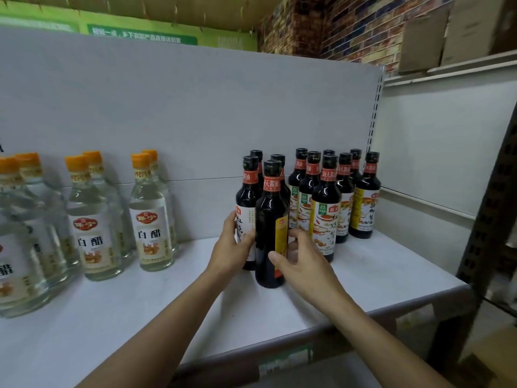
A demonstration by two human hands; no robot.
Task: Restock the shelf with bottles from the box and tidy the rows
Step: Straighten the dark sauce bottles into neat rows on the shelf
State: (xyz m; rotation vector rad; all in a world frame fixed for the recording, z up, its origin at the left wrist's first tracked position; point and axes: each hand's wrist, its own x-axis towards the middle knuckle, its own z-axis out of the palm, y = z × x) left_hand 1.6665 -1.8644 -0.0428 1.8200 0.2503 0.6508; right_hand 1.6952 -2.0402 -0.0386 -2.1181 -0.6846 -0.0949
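Several dark soy sauce bottles with black caps stand on the white shelf [145, 309]. The front dark bottle [269, 247] stands upright nearest me, its yellow label turned to the right. My right hand [302, 261] curls round its right side, thumb on the front. My left hand [232, 247] grips the white-labelled dark bottle [246, 217] just behind and to the left. A tight group of dark bottles [327, 203] stands to the right. No box is in view.
Clear white vinegar bottles with orange caps [151, 219] stand in rows at the left. The grey back panel [181, 107] rises behind. The shelf's right end meets a dark upright post [486, 219]. A brick wall and cartons lie above right.
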